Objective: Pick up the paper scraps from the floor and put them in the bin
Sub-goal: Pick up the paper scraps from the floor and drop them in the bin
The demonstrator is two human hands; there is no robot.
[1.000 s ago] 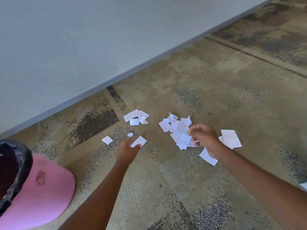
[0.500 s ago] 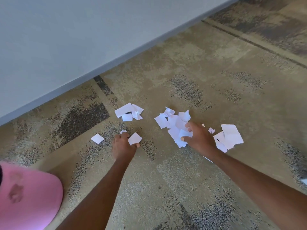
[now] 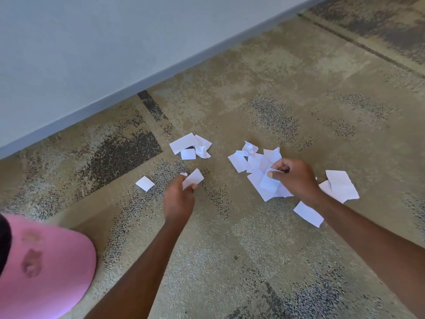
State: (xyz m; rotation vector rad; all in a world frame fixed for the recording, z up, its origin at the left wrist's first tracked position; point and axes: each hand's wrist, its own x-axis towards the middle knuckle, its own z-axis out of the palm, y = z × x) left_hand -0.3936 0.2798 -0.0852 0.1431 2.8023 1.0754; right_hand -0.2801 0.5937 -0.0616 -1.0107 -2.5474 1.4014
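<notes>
Down on the carpet floor [image 3: 264,238], two bare hands reach among white paper scraps [image 3: 239,161]; the left hand [image 3: 179,199] has its grip closed on one flat scrap [image 3: 193,177], pinched between thumb and curled fingers and tilted up off the carpet; a tiny crumpled bit [image 3: 183,174] shows just beside its fingertips, and whether that bit is held or lies on the floor I cannot tell; the right hand [image 3: 296,180] has its fingers curled, its grip closed on a bluish-white scrap [image 3: 268,184] at the near edge of the main pile [image 3: 255,162], which spreads over the floor just beyond the knuckles with a crumpled ball [image 3: 250,148] at its far end; to the right of that hand, partly hidden by the wrist, lie larger creased pieces [image 3: 340,186]; one more piece [image 3: 308,214] lies beside the right forearm, its edge hidden by it; a small cluster [image 3: 190,146] sits nearer the wall [image 3: 92,54], apart from the pile; a single small square [image 3: 145,183] lies alone, left of the left hand; the pink bin [image 3: 46,272] fills the lower left corner, well apart from the scraps; a grey skirting strip [image 3: 161,74] runs where wall meets floor
</notes>
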